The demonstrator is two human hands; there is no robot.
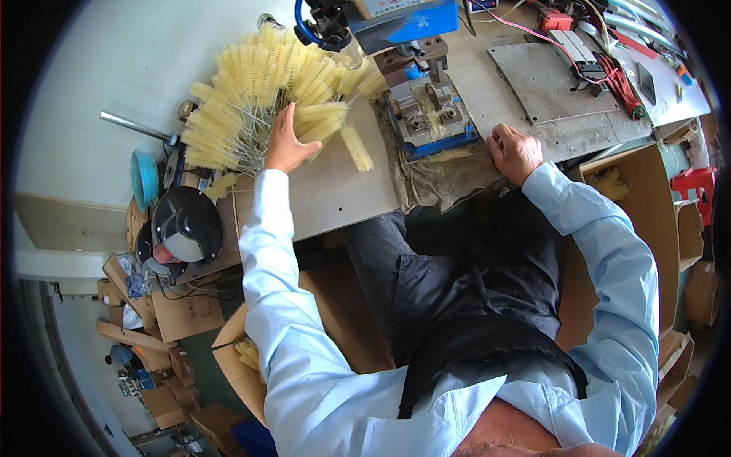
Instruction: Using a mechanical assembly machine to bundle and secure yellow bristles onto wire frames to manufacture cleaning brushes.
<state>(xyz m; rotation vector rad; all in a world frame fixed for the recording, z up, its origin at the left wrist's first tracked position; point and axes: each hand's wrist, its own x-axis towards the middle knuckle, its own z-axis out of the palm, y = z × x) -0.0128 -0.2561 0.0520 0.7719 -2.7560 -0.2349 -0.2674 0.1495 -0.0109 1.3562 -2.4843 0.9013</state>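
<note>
Yellow-bristled wire brushes point(251, 76) lie in a large fanned heap on the left of the workbench, their wire stems gathered toward the middle. At the heap's right side is my left hand point(288, 145), open, with thumb and fingers apart beside several brushes. A single brush point(356, 148) lies apart, right of that hand. Near the bench's front edge rests my right hand point(516, 154), its fingers curled in; whatever they may hold is hidden. Left of it stands a blue-based metal fixture point(434, 114) under a blue machine head point(403, 29), with bristle scraps on it.
A dirty cloth point(445, 186) hangs over the bench edge below the fixture. A metal plate point(552, 84) lies at the back right. Cardboard boxes point(647, 198) with brushes stand at my sides. A round black machine point(186, 225) sits at the left, below a turquoise bowl point(145, 179).
</note>
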